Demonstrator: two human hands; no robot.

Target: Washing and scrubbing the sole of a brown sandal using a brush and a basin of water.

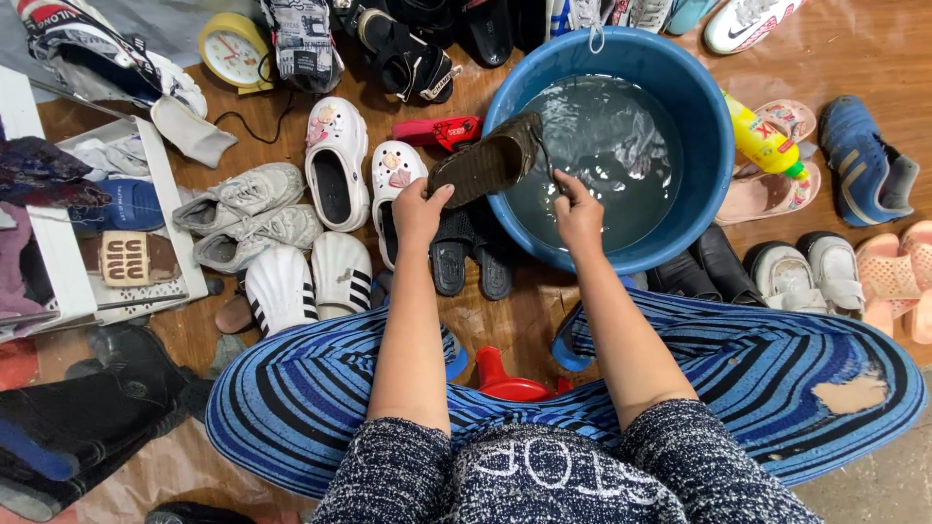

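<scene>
A dark brown shoe lies sole-up across the left rim of a blue basin filled with greyish water. My left hand grips the shoe's heel end, just outside the basin. Over the water at the near rim, my right hand is closed on a thin dark strap or lace hanging from the shoe's other end. Both forearms reach out over my blue striped lap.
Shoes crowd the wooden floor: white clogs, grey sneakers, white striped slip-ons, black sandals, a blue shoe, pink sandals. A yellow bottle lies right of the basin. A yellow clock sits top left.
</scene>
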